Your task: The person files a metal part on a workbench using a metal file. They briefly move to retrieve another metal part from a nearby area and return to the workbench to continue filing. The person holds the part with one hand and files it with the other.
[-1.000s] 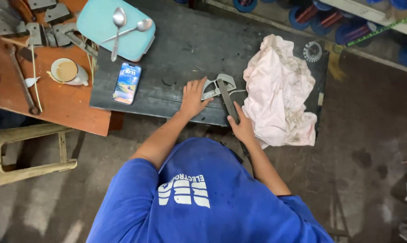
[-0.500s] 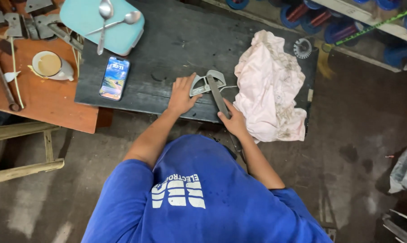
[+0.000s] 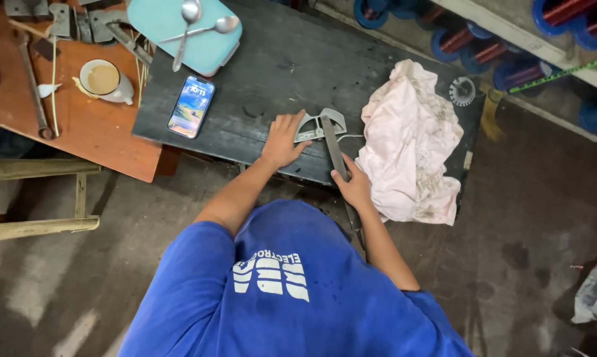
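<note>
Orange-brown wood at your far left: a side table carrying a long metal bar, several flat metal plates and a cup of milky drink.

Next item, the dark workboard. On its left end sits a pale teal box with two spoons lying across the lid. Just below it lies a phone, screen lit, face up.

Centre of the board: a grey metal bracket, arc-shaped. Your left hand lies flat, fingers spread, pressing on the left end of that bracket to pin it down. Nothing is clenched in it.

Beside it, your right hand is wrapped round the near end of a long flat file, which runs from the board's near edge up onto the bracket. The file's tip rests on the bracket; the handle end below your hand is partly hidden by your arm.

Progress, as a judgement: the bracket is placed and steadied, the file is set on it, so filing looks under way. No filings or finished edge can be made out, so how much remains cannot be told.

Right of the file: a crumpled pink cloth, then a small toothed metal disc. Beyond, blue spools of copper wire on shelving.
</note>
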